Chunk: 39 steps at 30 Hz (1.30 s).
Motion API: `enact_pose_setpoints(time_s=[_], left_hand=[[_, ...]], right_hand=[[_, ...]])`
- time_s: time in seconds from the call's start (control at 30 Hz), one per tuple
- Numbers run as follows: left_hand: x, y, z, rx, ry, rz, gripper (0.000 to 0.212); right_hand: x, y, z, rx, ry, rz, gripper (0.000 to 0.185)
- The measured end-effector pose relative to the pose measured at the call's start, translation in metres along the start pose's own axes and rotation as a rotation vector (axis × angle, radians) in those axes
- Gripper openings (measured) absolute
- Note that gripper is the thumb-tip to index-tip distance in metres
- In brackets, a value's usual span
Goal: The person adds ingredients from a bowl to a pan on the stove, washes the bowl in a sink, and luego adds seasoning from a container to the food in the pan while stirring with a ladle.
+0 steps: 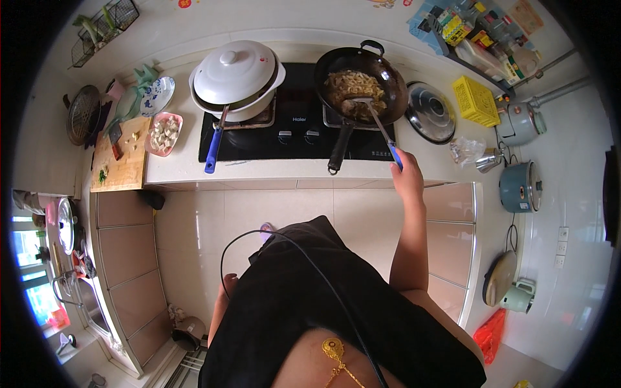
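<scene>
My right hand (408,174) is closed around the blue handle of a metal spatula (376,116), whose blade rests in the food. That food, pale sliced pieces in brown sauce (356,85), lies in a dark wok (395,92) on the right burner; the wok's black handle points towards me. On the left burner a white lidded pot (233,72) stands, its lid tilted over a second blue-handled utensil (214,148). My left hand (230,282) hangs low beside my body, partly hidden by the black clothing; whether its fingers hold anything is unclear.
Left of the black hob (257,150) are a pink dish of white cubes (165,135), a patterned plate (157,96) and a wooden cutting board (126,169) with a knife (115,140). To the right lie a glass lid (431,112), a yellow basket (476,102) and a blue-grey cooker (516,187).
</scene>
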<state>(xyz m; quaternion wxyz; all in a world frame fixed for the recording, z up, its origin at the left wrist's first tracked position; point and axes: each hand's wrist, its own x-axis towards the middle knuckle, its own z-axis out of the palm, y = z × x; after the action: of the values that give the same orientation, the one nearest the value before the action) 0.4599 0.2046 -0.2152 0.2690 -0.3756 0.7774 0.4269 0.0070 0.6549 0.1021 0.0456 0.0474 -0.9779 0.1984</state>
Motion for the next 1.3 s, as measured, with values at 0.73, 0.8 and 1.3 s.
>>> enact_pose_setpoints(time_s=[0.73, 0.8, 1.3], left_hand=[[0.032, -0.009, 0.01, -0.097, 0.013, 0.165, 0.038], [0.033, -0.006, 0.013, -0.113, 0.007, 0.158, 0.038], [0.018, 0.256, -0.108, -0.27, 0.048, 0.307, 0.031]], right_hand=[[-0.003, 0.007, -0.005, 0.029, -0.019, 0.017, 0.04], [-0.002, 0.007, -0.004, 0.025, -0.019, 0.017, 0.04], [0.01, 0.012, 0.0, -0.076, -0.06, 0.005, 0.043]])
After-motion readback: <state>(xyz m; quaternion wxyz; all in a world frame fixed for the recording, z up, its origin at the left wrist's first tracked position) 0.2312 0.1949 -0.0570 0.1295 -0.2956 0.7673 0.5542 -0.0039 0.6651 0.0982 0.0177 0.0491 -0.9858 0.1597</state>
